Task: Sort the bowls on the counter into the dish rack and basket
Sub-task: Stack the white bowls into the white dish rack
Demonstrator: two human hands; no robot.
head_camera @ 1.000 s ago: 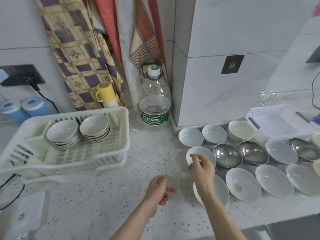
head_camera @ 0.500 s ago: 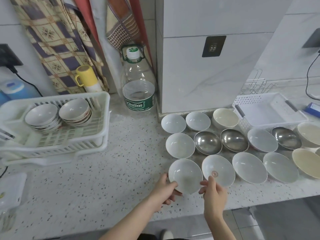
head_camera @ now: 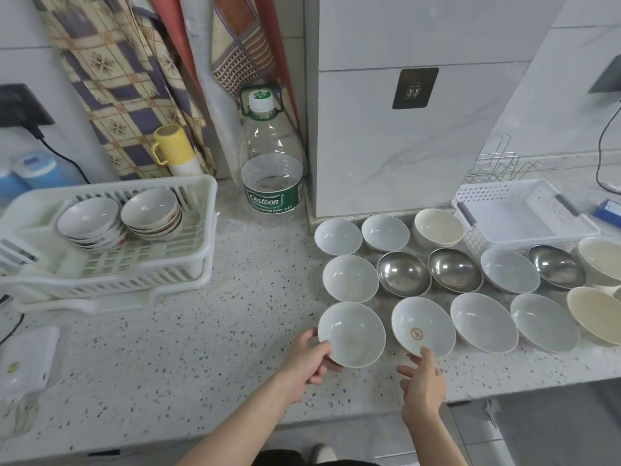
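Left hand on the front-left bowl, right hand reaching at the marked one.

The left hand point(head_camera: 307, 359) is gripping the near rim of the plain white bowl point(head_camera: 351, 333) at the front-left corner of the spread, thumb over the edge and fingers curled beneath. The right hand point(head_camera: 422, 385) is hanging loose and holding nothing, one fingertip touching the near rim of the bowl with the red emblem point(head_camera: 422, 326) just beside it. Both bowls are sitting on the speckled counter point(head_camera: 208, 348) among rows of white, cream and steel bowls. Over at the left, the dish rack point(head_camera: 111, 250) is carrying two stacks of bowls, and the white basket point(head_camera: 524, 210) is standing behind the rows on the right. A water bottle point(head_camera: 271, 163) is standing by the wall.
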